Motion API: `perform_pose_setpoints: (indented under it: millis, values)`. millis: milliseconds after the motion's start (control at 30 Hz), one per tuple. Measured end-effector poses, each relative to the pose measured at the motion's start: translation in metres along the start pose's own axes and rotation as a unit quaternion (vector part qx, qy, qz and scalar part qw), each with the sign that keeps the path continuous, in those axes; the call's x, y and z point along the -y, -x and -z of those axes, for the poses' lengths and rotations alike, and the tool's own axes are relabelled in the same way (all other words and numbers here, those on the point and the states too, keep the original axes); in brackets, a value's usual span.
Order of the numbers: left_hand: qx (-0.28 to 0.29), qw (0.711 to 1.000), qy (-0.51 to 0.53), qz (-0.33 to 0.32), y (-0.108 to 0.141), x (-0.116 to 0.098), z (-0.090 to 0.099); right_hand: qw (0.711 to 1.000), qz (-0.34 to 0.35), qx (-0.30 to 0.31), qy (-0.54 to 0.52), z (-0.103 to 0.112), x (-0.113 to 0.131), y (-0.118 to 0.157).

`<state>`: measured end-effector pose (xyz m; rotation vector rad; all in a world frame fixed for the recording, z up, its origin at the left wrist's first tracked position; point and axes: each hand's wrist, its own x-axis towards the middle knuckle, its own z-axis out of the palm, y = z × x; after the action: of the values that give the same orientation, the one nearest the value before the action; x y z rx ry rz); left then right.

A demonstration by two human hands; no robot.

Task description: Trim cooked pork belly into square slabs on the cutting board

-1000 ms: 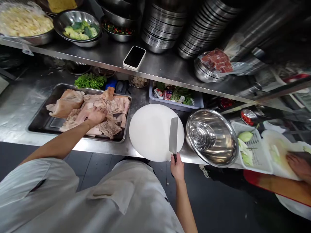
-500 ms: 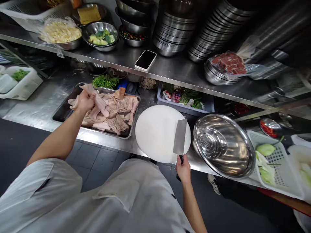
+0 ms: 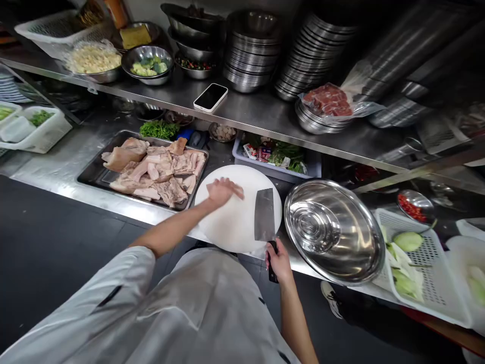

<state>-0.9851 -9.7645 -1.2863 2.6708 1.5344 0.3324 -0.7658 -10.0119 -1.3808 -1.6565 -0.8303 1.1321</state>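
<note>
Over the round white cutting board (image 3: 238, 227), my left hand (image 3: 223, 192) is open with its fingers spread and slightly blurred; nothing shows in it. My right hand (image 3: 278, 259) is wrapped round the black handle of a cleaver (image 3: 264, 215), whose broad blade lies flat over the right part of the board. To the left, a dark metal tray (image 3: 89, 169) holds several pieces of pale cooked meat (image 3: 162, 167). A large shiny steel bowl (image 3: 341, 227) stands right of the board, tilted.
Behind the board are a lilac bin (image 3: 278, 171) of greens and packets and a small bowl of pale pieces (image 3: 223, 132). A steel shelf (image 3: 257, 111) above bears a phone (image 3: 211, 97) and stacked bowls. A white basket (image 3: 447, 273) with vegetables is at the right.
My left hand has let go of a piece of meat at the tray and moved right, over the board. The view has shifted slightly; the cleaver is still in my right hand.
</note>
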Motion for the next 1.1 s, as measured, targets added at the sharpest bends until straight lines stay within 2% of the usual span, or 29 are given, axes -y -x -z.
perform_pose_setpoints:
  millis: [67, 100, 167, 233, 367, 467, 567, 667, 767, 833, 933, 1100]
  values:
    - [0.029, 0.999, -0.021, -0.021, 0.004, -0.057, -0.031, 0.998, 0.014, -0.014, 0.067, 0.011, -0.001, 0.008]
    - [0.046, 0.998, -0.029, -0.030, 0.006, -0.077, -0.042, 0.994, 0.024, -0.021, 0.104, 0.016, -0.002, 0.013]
    - [0.075, 0.995, -0.036, -0.048, 0.010, -0.096, -0.054, 0.985, 0.040, -0.029, 0.166, 0.025, -0.004, 0.022]
    - [0.108, 0.991, -0.045, -0.065, 0.013, -0.090, -0.053, 0.978, 0.048, -0.027, 0.203, 0.030, -0.006, 0.030]
    - [0.173, 0.978, -0.052, -0.107, 0.018, -0.036, -0.038, 0.960, 0.053, -0.026, 0.273, 0.029, -0.005, 0.036]
    - [0.172, 0.975, -0.023, -0.139, 0.027, -0.007, -0.035, 0.932, 0.071, -0.041, 0.354, 0.023, 0.003, 0.040]
    - [0.147, 0.982, -0.014, -0.121, 0.041, -0.005, -0.041, 0.902, 0.084, -0.040, 0.421, 0.012, 0.018, 0.048]
    - [0.129, 0.986, -0.030, -0.103, 0.050, -0.015, -0.045, 0.887, 0.098, 0.015, 0.451, 0.000, 0.036, 0.062]
    - [0.127, 0.987, -0.023, -0.096, 0.049, -0.022, -0.046, 0.868, 0.073, 0.071, 0.487, -0.009, 0.051, 0.073]
    - [0.130, 0.986, -0.016, -0.100, 0.047, -0.024, -0.047, 0.857, 0.061, 0.095, 0.503, -0.015, 0.059, 0.071]
    - [0.127, 0.985, -0.016, -0.111, 0.047, -0.026, -0.051, 0.852, 0.077, 0.117, 0.505, -0.029, 0.071, 0.042]
    - [0.099, 0.991, -0.021, -0.092, 0.057, -0.026, -0.053, 0.869, 0.096, 0.075, 0.480, -0.068, 0.087, -0.047]
